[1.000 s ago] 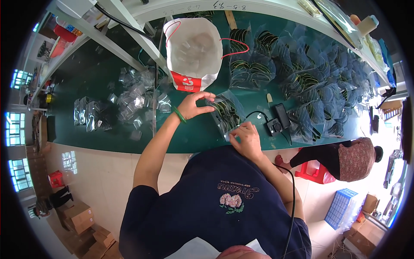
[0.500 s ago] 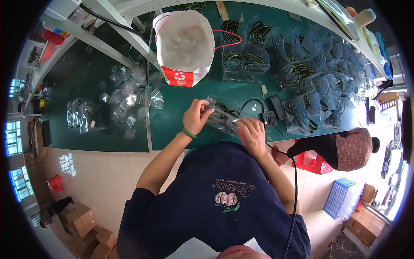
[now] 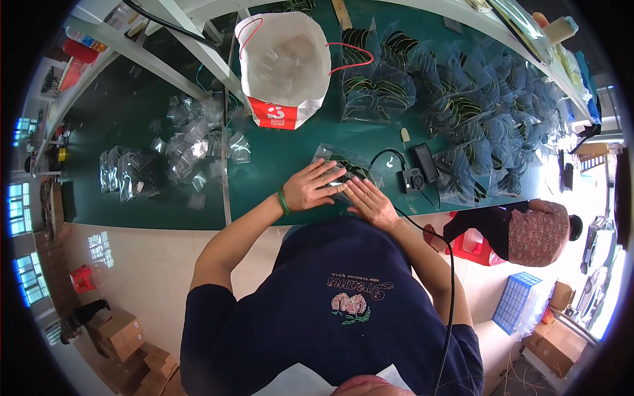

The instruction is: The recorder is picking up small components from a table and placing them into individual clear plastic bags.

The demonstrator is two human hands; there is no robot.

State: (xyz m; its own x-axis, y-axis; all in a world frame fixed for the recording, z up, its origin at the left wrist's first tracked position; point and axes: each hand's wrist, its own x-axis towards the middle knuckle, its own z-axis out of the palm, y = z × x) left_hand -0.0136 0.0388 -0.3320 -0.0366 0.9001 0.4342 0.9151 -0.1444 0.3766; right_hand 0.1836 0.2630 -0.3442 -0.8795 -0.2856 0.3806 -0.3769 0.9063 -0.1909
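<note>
A clear plastic bag with dark, curved pieces inside lies on the green table in front of me. Flat on its left part rests my left hand, fingers stretched and spread. My right hand lies beside it with its fingers extended over the bag's near part. The fingertips of both hands almost meet. Much of the bag is hidden under them. Neither hand grips anything. A green bracelet circles my left wrist.
Beyond the bag stands a white paper bag with red handles. Many filled clear bags cover the right side. Small clear packets and more filled bags lie left. A black cabled device sits nearby; another person bends at right.
Both hands have gone from pinching the bag's edges to lying flat on it, fingers stretched. They have moved closer together over the bag.
</note>
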